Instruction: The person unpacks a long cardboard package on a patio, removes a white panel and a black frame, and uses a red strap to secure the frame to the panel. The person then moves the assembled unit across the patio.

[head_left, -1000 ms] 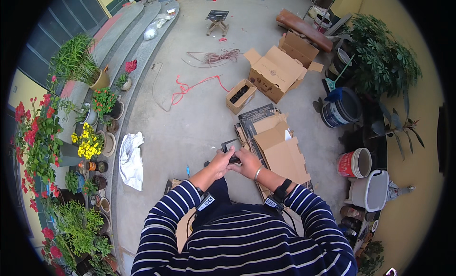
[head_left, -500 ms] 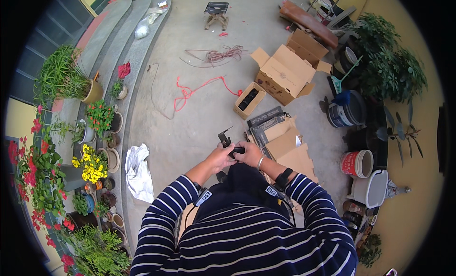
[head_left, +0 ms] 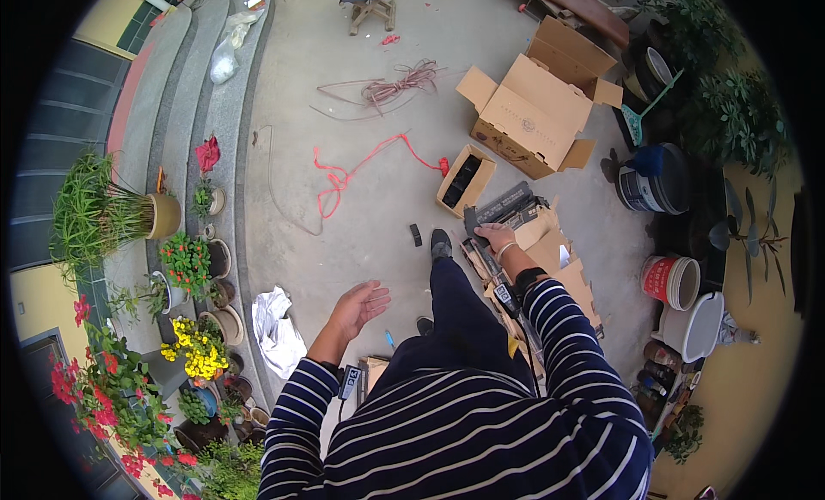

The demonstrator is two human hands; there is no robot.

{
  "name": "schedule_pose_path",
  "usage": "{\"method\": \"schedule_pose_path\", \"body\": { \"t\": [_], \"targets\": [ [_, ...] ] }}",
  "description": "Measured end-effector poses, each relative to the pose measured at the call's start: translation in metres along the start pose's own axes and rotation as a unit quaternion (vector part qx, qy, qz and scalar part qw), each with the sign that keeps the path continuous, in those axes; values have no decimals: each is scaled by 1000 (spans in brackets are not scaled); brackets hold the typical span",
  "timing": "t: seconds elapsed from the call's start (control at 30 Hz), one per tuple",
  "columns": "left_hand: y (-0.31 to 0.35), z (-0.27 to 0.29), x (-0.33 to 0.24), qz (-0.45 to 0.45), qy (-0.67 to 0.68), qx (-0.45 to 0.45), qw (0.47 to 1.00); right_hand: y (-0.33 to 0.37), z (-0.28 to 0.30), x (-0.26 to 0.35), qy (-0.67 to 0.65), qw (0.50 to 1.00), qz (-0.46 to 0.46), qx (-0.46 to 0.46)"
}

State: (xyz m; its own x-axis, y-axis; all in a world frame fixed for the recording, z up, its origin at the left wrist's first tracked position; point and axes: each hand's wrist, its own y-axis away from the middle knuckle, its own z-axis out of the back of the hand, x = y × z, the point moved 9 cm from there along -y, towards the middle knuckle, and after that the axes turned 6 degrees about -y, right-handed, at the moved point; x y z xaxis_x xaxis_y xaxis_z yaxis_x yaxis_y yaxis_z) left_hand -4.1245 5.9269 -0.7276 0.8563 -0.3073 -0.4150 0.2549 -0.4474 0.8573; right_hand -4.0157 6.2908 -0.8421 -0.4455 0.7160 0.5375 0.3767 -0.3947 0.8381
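Observation:
My left hand (head_left: 361,307) is out to the left of my legs, palm up with its fingers stretched, holding nothing. My right hand (head_left: 497,235) grips a dark, blocky piece (head_left: 471,220) above the near-left corner of the flattened cardboard (head_left: 541,235); its exact kind cannot be made out. A small black block (head_left: 416,234) lies on the concrete beside my forward shoe. Beyond my right hand, a small open carton (head_left: 465,181) contains black pieces. Long dark-grey printed packages (head_left: 507,203) rest on the cardboard pile.
A large open carton (head_left: 531,117) stands at the far right. Red string (head_left: 337,184) and a coiled cord (head_left: 402,89) lie ahead. White cloth (head_left: 277,332) and potted flowers (head_left: 196,349) are left, by the steps; buckets (head_left: 670,281) line the right. A blue pen-like object (head_left: 389,338) lies near my left hand.
My hands were together on a black object with a thin pointed part. They have separated, the left now empty, the right reaching over the cardboard. A small black block now shows on the floor.

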Motion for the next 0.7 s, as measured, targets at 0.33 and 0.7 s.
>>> {"method": "schedule_pose_path", "body": {
  "t": [0.33,0.7],
  "targets": [
    [-33,88,-35,67,81,-154,982,-174,1,31,60,991,-35,-118],
    [-63,275,40,241,-35,-259,935,-265,-57,-49,361,929,-71,-31]
  ]
}}
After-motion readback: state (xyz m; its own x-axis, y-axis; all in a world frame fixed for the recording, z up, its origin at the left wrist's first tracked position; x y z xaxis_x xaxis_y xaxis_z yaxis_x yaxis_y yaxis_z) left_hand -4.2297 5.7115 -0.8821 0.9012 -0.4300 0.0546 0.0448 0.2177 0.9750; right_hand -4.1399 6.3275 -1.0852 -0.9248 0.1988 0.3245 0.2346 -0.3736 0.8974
